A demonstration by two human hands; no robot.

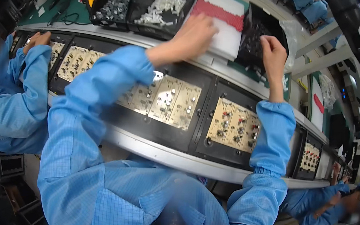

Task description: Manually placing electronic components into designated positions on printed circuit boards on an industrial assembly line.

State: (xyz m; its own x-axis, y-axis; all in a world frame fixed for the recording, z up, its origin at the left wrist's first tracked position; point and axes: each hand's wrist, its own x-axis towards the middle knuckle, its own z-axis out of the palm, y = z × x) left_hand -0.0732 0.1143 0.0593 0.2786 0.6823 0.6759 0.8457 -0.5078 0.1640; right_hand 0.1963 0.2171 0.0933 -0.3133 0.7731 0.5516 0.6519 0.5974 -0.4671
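My left hand is over the white foam block, just below the band of small red parts set in it. Its fingers are curled together, and what they hold, if anything, is hidden. My right hand is at the near right side of a black bin of small dark parts. Thumb and fingers there are pinched, with their contents too small to name. Below my arms, tan circuit boards with components lie in a black carrier. Another carrier holds tan boards with red and dark components.
Black bins of grey metal parts and white parts stand left of the foam on a green surface. A metal rail edges the line. Co-workers in blue work at the left and far right.
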